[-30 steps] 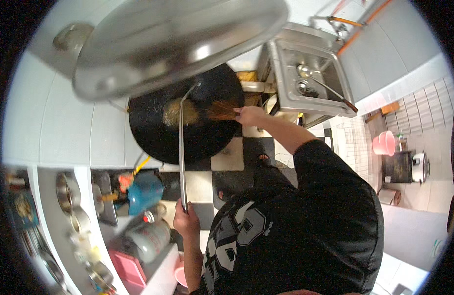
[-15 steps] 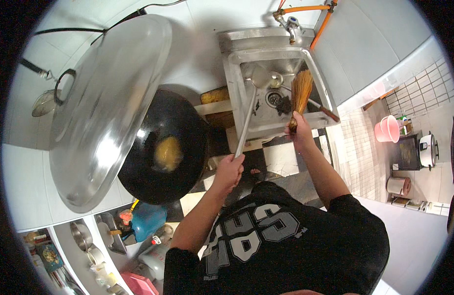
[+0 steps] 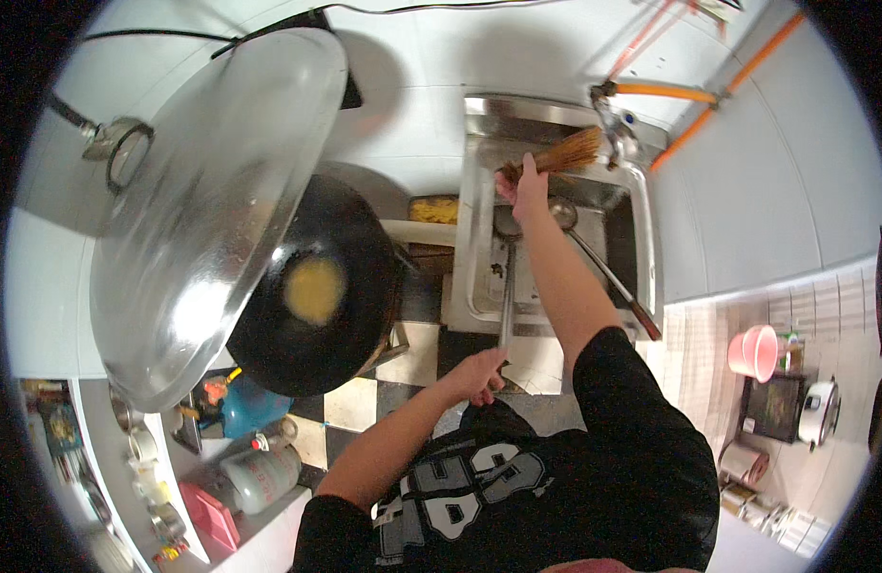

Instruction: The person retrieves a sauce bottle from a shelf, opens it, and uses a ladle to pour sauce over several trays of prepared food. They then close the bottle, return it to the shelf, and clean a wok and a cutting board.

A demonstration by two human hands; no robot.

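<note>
My right hand (image 3: 525, 187) is closed round the bound end of a bamboo wok brush (image 3: 570, 151), held over the back of the steel sink (image 3: 468, 277). Its tan bristles point right, toward the tap (image 3: 620, 138). Lower down, my left hand (image 3: 477, 376) is closed at the end of the long metal handle of a ladle (image 3: 509, 286); its round head lies in the sink, partly behind my right wrist. A second ladle (image 3: 608, 272) with a brown grip leans across the sink's right side. My right forearm hides part of the basin.
At left, a black wok (image 3: 355, 248) holds a yellowish patch of liquid. A large domed metal lid (image 3: 221, 162) stands tilted over its left side. A yellow sponge-like block (image 3: 433, 209) sits between wok and sink. Gas cylinders (image 3: 260, 477) stand below; a pink bucket (image 3: 753, 353) is at right.
My right hand has moved up and left with the brush, whose bristles have swung from upward to rightward. My left hand has come lower in the view, at the ladle handle's end. The view has shifted.
</note>
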